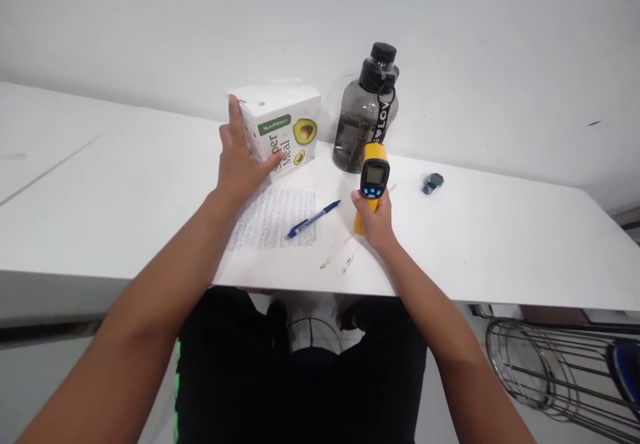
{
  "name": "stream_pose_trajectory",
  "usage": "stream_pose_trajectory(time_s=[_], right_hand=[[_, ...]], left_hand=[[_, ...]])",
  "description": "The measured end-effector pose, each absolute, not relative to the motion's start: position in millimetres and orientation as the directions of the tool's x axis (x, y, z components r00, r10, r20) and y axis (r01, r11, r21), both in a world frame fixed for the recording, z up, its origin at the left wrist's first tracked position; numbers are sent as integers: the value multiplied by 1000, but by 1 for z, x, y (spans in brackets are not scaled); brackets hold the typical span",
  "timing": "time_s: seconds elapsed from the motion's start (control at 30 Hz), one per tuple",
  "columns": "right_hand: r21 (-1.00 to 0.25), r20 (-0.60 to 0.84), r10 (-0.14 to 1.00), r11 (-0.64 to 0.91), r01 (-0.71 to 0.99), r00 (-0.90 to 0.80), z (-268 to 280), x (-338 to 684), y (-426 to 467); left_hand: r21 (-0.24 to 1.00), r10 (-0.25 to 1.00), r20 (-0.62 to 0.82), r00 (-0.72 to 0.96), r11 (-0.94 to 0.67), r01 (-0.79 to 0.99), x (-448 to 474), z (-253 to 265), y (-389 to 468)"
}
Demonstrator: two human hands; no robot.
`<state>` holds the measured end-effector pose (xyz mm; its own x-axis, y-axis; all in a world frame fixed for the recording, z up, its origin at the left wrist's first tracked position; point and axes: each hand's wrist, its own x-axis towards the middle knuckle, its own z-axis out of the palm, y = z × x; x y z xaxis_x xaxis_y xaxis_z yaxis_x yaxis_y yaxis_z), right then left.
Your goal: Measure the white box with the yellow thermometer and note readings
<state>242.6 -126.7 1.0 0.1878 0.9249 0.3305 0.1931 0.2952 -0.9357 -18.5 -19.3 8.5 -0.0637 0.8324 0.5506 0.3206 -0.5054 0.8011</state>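
With the left hand [240, 161] spread against the box [280, 131], the right hand [375, 221], gripping the thermometer [373, 181], might nudge the bottle [365, 114].

Both forearms are bare to the wrists, with no rings or watch showing near the fingers of the left hand [239, 164] or right hand [376, 221], and below them dark black clothing carries a thin bright green stripe.

box [283, 131]: "NutriMotion", "Super Meal" | bottle strap [383, 116]: "LOV"; thermometer screen [375, 175]: unreadable
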Motion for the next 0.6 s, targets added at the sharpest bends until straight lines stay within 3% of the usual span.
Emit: stream_pose_trajectory(time_s=[0.13,0.27,0.6], right_hand=[[-923,362,907,317,216,215,2,243,-127],[-922,375,906,342,185,197,1,246,-126],[-912,394,913,372,174,111,2,245,-129]], left_hand=[[777,886,455,-89,-345,527,-15,14,-27],[710,876,475,-87,-323,626,-13,16,-30],[698,831,555,-43,-437,567,-16,10,-26]])
